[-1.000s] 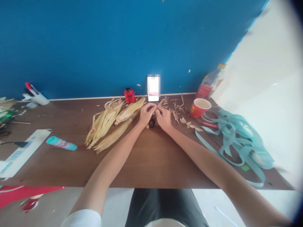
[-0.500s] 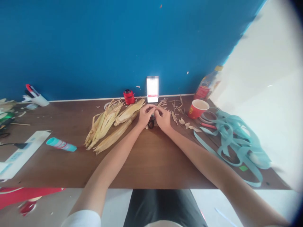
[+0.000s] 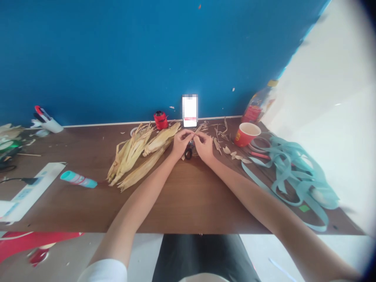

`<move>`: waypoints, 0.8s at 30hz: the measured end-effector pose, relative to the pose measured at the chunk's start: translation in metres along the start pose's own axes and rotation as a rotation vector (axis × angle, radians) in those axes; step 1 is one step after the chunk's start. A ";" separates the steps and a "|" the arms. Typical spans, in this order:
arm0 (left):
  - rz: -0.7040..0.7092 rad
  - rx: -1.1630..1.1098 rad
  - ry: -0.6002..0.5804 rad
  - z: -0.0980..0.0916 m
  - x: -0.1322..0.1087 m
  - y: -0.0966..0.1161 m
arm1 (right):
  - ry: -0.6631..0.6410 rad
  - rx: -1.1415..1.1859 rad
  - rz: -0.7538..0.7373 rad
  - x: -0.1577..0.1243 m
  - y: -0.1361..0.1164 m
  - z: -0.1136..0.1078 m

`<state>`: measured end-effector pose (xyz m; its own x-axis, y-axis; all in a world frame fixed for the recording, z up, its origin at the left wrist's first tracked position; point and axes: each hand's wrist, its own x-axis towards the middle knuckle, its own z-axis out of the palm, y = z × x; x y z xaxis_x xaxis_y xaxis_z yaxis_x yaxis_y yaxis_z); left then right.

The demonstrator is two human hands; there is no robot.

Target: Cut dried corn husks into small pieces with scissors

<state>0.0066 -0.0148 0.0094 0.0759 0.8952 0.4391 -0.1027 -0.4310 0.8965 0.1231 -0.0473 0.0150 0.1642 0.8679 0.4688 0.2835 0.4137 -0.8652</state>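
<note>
Evidently the step in hand was close fingertip work: the left hand [image 3: 181,143] and the right hand [image 3: 203,145] met over the far middle of the brown wood-grained tabletop [image 3: 176,203], the thumb and forefinger of each drawn together in a pinch. What lay between the tips, if anything, was too small to tell. As I judged it, the next move called for light, even pressure, since dry fibre of this sort would probably split under a hard tug.

Long straw-yellow dried husks [image 3: 132,152] lay to the left of the left hand, papery, ribbed and tapering, with frayed ends. Thin, curled beige husk scraps [image 3: 217,144] were strewn to the right of the right hand, and small pale leaf-shaped pieces [image 3: 234,155] lay nearer the red paper cup [image 3: 243,138]. A smooth black loop, perhaps a scissor handle [image 3: 186,155], showed just below the hands. Behind them, a flat bright-screened phone [image 3: 190,112] stood upright by the matt blue wall [image 3: 117,58]. Farther right, soft pale-teal ribbon [image 3: 280,184] sprawled in broad, loose coils.
</note>
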 end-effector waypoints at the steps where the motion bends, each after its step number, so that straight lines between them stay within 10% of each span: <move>1: -0.002 0.000 0.007 0.000 0.000 0.001 | -0.006 0.005 0.001 0.000 0.000 0.000; 24: 0.021 0.011 -0.025 -0.002 -0.001 0.000 | 0.044 -0.145 -0.034 -0.003 0.002 0.001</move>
<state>0.0047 -0.0152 0.0092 0.0988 0.8829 0.4590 -0.0934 -0.4510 0.8876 0.1227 -0.0485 0.0120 0.1920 0.8399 0.5077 0.4227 0.3962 -0.8151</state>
